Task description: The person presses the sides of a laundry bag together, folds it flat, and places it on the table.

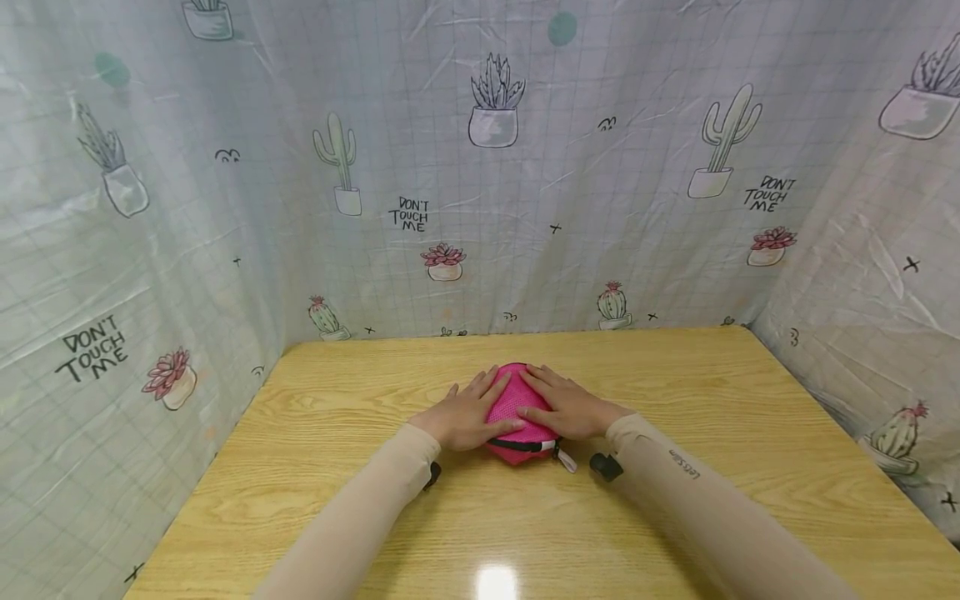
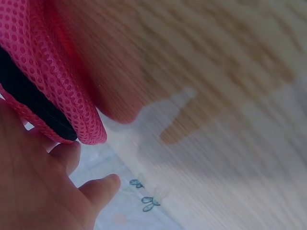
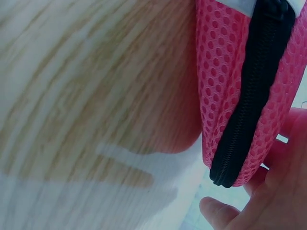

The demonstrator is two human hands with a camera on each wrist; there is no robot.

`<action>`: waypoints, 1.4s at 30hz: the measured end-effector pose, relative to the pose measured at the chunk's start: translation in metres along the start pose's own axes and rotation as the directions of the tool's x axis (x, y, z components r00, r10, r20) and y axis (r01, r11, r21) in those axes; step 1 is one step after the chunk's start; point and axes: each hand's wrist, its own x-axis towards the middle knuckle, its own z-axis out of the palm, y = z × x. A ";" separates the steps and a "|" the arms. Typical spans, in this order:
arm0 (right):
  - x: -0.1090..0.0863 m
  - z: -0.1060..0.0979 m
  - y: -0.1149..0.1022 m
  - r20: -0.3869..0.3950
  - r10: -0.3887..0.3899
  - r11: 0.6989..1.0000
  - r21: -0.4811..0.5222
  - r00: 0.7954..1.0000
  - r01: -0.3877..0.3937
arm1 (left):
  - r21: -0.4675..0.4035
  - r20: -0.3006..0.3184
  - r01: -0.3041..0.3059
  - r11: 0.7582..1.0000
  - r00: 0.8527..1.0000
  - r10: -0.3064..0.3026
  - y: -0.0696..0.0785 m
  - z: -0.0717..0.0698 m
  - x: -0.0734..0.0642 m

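A bright pink mesh pouch (image 1: pixel 517 408) with a black zipper lies on the wooden table in the head view. Its zipper runs along the side facing me, and a pale pull tab (image 1: pixel 566 460) hangs at the right. My left hand (image 1: pixel 468 414) rests on the pouch's left side with fingers extended. From the right, my right hand (image 1: pixel 566 407) lies over the other side, fingers also straight. Both wrist views show the pouch's mesh edge and zipper (image 3: pixel 249 100) close to the palms; some fingers are hidden behind the pouch.
The wood-grain table (image 1: pixel 337 400) has a bright light reflection near its front edge. A cactus-print curtain (image 1: pixel 555 192) encloses the table at the back and both sides. Dark wrist-camera pieces (image 1: pixel 606 467) sit under the sleeved forearms.
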 end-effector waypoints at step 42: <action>0.012 0.013 0.009 0.036 0.015 1.000 0.023 0.999 -0.016 | -0.002 0.035 0.005 1.000 0.999 -0.005 -0.006 0.007 0.006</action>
